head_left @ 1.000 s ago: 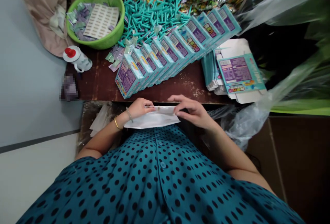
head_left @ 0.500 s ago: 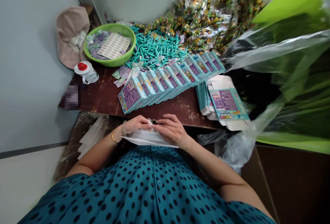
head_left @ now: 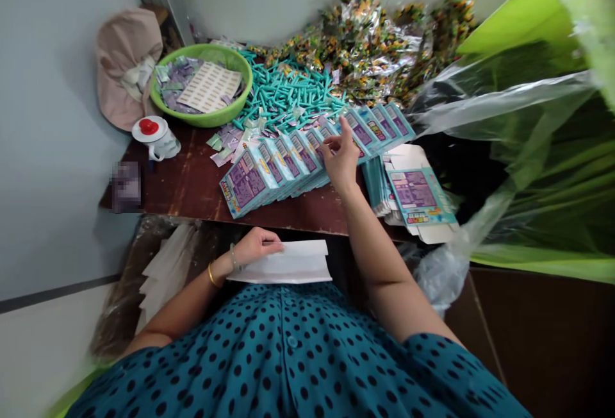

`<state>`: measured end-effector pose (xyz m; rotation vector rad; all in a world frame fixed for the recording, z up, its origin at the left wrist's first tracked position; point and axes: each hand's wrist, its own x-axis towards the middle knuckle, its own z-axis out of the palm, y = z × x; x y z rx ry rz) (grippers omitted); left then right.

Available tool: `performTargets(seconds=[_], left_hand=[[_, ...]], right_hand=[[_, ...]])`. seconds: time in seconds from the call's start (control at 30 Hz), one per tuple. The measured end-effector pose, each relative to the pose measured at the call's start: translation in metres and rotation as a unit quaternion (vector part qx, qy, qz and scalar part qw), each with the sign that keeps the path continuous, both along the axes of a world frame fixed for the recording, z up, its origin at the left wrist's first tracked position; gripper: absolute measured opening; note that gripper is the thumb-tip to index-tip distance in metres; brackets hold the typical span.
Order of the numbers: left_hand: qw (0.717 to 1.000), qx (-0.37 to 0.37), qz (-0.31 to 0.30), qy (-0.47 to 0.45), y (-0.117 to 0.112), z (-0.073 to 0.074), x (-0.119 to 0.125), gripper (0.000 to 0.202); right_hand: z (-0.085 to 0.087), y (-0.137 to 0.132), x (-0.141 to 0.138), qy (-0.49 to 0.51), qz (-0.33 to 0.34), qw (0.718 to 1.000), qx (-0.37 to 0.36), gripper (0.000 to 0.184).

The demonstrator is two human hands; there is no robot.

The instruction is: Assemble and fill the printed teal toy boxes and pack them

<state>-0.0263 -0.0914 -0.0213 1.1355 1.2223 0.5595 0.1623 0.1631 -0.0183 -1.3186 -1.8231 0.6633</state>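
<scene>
Teal cardboard is what catches the eye from the head view: a slanted row of boxes (head_left: pixel 247 181) leaning one on the next like toppled dominoes on the worn brown desk (head_left: pixel 182 181), their purple label panels facing up.

A moment ago both hands met over the white sheet (head_left: pixel 298 264), well short of the row, off the desk's near edge. Now the right hand (head_left: pixel 342 160) has left it and stretched out to the middle of the row. Its fingers are loosely spread and its fingertips rest on a box top. Whether anything small lies under them I cannot tell. The left hand (head_left: pixel 254 246) has stayed back, thumb and fingers pinching the sheet's left end. The sheet is thin, flat and smooth, and it hangs level in front of the dotted dress.

Beyond the row lies a loose heap of slim teal sticks (head_left: pixel 283 94), and beyond those a crinkly pile of shiny wrappers (head_left: pixel 375 40). Left of the sticks is a round green plastic bowl (head_left: pixel 206 118). Right of the row is a stack of flat, unfolded cartons (head_left: pixel 416 190), and left of it a white mug (head_left: pixel 158 139) with a red lid.
</scene>
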Motion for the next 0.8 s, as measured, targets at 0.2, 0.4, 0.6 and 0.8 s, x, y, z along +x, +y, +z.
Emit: performTargets(seconds=[0.2,0.4,0.6,0.8], left_hand=[[1.0,-0.006,-0.012,-0.005,-0.008,-0.008,0.003,0.035],[1.0,0.0,-0.012,-0.006,-0.005,-0.011,0.002,0.036],[0.999,0.038,-0.029,0.006,0.008,-0.007,0.011,0.034],[0.987,0.136,-0.042,0.078,0.012,-0.004,0.019,0.027]], right_hand=[[0.008,0.005,0.011,-0.16,-0.112,0.979,0.065,0.069],[0.01,0.03,0.049,-0.035,-0.078,0.996,-0.001,0.017],[0.015,0.031,0.033,-0.16,-0.156,0.975,-0.005,0.023],[0.048,-0.058,0.043,-0.125,0.022,0.992,0.025,0.053]])
